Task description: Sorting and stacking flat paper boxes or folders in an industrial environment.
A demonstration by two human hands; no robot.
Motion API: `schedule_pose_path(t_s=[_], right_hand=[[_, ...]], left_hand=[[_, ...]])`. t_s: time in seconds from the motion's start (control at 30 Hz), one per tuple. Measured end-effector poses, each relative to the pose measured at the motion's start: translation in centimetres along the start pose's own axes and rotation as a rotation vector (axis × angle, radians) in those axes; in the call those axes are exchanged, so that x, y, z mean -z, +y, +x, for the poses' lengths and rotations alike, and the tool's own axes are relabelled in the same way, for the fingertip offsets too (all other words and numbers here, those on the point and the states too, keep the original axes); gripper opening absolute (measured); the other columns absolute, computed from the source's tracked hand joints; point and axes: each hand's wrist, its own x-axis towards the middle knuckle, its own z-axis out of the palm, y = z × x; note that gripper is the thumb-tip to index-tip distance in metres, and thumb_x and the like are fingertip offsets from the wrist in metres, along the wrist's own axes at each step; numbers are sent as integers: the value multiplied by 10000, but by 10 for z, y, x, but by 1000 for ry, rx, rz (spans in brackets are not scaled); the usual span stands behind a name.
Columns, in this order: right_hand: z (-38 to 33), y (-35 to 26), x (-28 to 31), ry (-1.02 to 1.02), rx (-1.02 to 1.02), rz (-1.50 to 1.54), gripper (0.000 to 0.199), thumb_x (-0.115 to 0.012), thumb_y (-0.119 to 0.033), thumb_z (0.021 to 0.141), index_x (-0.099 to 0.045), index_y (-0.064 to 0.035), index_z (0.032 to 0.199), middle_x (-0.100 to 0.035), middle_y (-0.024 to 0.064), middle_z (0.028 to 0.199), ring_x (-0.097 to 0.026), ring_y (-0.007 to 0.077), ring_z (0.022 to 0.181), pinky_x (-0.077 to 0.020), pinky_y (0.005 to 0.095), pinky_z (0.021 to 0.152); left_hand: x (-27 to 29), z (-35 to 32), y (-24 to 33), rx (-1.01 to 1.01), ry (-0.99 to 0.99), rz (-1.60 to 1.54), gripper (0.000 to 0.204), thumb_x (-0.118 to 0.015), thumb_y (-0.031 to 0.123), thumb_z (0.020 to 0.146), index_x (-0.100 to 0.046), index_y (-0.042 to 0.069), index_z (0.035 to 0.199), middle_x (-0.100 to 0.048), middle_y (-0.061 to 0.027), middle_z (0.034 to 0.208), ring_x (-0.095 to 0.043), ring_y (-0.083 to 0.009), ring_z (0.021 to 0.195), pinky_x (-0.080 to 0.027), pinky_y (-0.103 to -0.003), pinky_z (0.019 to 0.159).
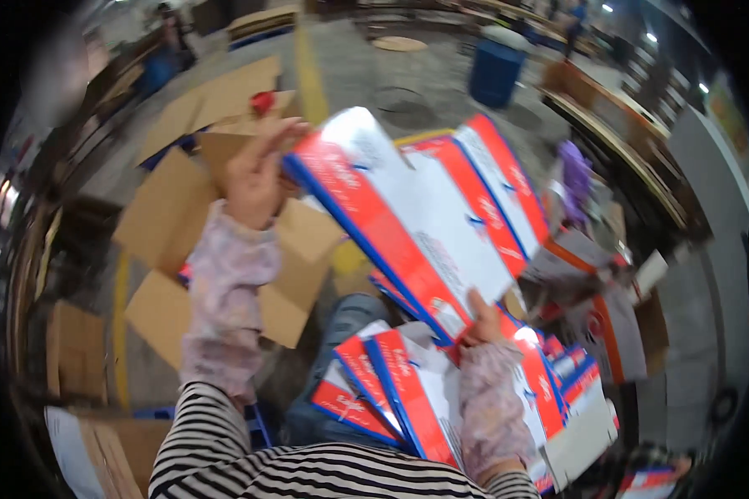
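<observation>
A flat red, white and blue package (424, 237) slants across the middle, with a second matching package (501, 187) showing at its right. My right hand (481, 323) is closed on the near end of the front package, its thumb lying on top. At the far left corner of that package is my left hand (256, 170), fingers loosely stretched out beside the edge. Blur hides whether they touch it. More of the same packages (412, 391) lie fanned out close to my body, between my forearms, partly covered by my right sleeve.
An open cardboard box (162, 208) with spread flaps stands at the left. White and orange cartons (603, 328) and a purple bag (572, 179) are at the right. Farther off stand a blue barrel (495, 73) and a round stool (399, 44). A long wooden bench (612, 133) runs along the right.
</observation>
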Motion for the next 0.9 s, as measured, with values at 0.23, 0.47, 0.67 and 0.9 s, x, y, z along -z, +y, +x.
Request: schedule_pose_path(t_s=[0.23, 0.47, 0.67, 0.9], right_hand=[[4, 2, 14, -153, -36, 20, 560, -600, -108, 838, -334, 15, 1316, -487, 184, 1263, -521, 311, 1122, -428, 436, 962], [-1, -8, 6, -152, -18, -84, 611, -621, -153, 829, -311, 12, 1329, -479, 195, 1271, -513, 320, 1132, -422, 442, 963], [1, -8, 7, -151, -119, -68, 645, -691, -99, 769, -354, -2, 1310, -505, 178, 1240, -526, 315, 1109, -442, 451, 939], [-2, -6, 4, -114, -134, -115, 641, -701, -82, 750, -378, -8, 1299, -511, 161, 1240, -509, 310, 1127, -429, 445, 947]], left_hand=[[16, -4, 30, 389, 80, -253, 465, -553, 16, 864, -427, 28, 1311, -618, -156, 1102, -585, -82, 529, -446, -167, 439], [15, 6, 21, 453, -15, -307, 350, -738, 91, 739, -399, 79, 826, -642, -169, 999, -628, -143, 821, -510, -235, 656], [11, 12, 20, 391, -188, -65, 354, -745, 36, 698, -428, 64, 854, -606, -171, 1095, -601, -101, 849, -495, -228, 726], [5, 19, 41, 222, -313, -87, 325, -679, -33, 709, -450, 41, 927, -383, -220, 1372, -567, -81, 917, -484, -227, 773]])
